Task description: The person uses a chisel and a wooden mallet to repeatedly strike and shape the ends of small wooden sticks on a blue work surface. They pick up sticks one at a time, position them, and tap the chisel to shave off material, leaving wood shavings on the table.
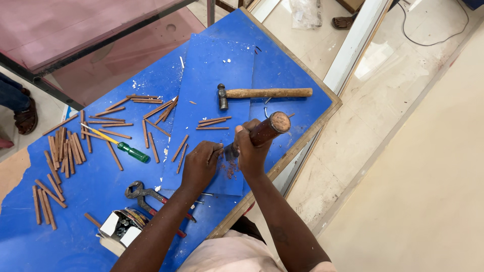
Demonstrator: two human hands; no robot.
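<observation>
My right hand (pixel 250 151) grips a chisel with a reddish-brown wooden handle (pixel 268 129), its blade tip pressed down on a blue board (pixel 217 75). My left hand (pixel 200 165) rests on the board right beside the blade, fingers pinching a small wooden piece I can barely see. Reddish shavings (pixel 231 170) lie between the two hands. A hammer (pixel 262 93) with a wooden handle lies on the board just beyond my hands.
Several thin wooden sticks (pixel 65 151) are scattered over the blue table (pixel 60 236). A green-handled screwdriver (pixel 123 146), red-handled pincers (pixel 151 199) and a small box of nails (pixel 121 226) lie to the left. Another person's foot (pixel 22 113) stands at far left. The table's edge (pixel 302 138) runs at right.
</observation>
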